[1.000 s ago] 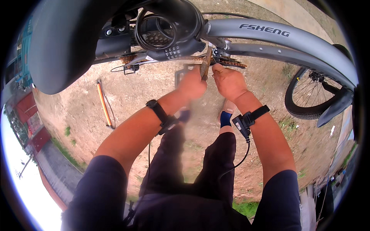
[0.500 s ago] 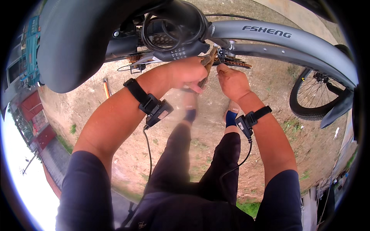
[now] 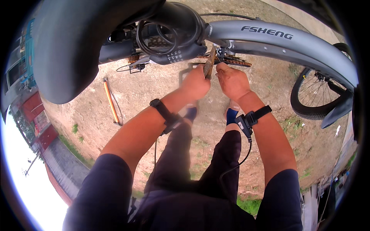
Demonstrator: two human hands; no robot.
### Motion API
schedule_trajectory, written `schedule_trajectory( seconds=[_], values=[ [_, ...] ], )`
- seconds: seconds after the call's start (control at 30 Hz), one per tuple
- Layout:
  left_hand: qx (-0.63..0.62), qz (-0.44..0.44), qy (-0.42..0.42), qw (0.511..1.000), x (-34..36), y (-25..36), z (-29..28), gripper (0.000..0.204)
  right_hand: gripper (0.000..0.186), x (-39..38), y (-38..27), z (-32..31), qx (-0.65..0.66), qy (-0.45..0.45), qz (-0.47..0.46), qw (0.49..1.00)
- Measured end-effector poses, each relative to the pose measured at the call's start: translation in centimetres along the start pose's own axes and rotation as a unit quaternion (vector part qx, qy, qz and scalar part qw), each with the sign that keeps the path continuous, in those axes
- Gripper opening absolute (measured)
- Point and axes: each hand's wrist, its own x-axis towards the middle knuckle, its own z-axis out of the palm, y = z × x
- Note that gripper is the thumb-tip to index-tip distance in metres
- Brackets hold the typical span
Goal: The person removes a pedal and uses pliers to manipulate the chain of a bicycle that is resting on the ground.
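Note:
A grey bicycle stands across the top of the view, its frame running off to the right. My left hand is closed round the handles of rusty pliers, whose upper end reaches up to the front derailleur beside the seat tube. Close to its right, my right hand is closed in a pinch just below the derailleur; whatever its fingertips hold is hidden. The rusty chainring shows behind that hand. A pedal sticks out left of the pliers.
The black saddle looms at the upper left, with a coiled cable lock beside it. An orange hand pump lies on the dirt ground. The front wheel stands at the right. Each wrist carries a strapped, wired device.
My left hand and forearm have swung down and inward, the pliers turning more upright with them. More of the orange pump now shows. My right hand stays nearly where it was.

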Motion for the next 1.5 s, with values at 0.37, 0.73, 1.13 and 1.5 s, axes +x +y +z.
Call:
schedule_trajectory(
  seconds=[0.37,0.73,1.13,1.5],
  values=[
    [-0.324,-0.217,-0.229,0.892,0.4,3.1,-7.9,0.013,0.007,-0.1,0.2,-0.2,-0.017,-0.019,0.028,0.999],
    [-0.266,-0.225,-0.304,0.887,1.7,6.2,-10.5,0.024,0.007,0.0,0.0,0.1,-0.02,-0.025,0.01,0.999],
    [-0.015,0.072,0.061,0.995,0.5,-2.3,2.2,0.038,0.007,0.4,-0.7,-0.6,0.001,-0.023,0.032,0.999],
    [-0.305,-0.2,-0.192,0.911,-0.3,3.1,-7.4,0.022,0.005,-0.1,0.1,0.2,0.005,-0.014,0.034,0.999]
  ],
)
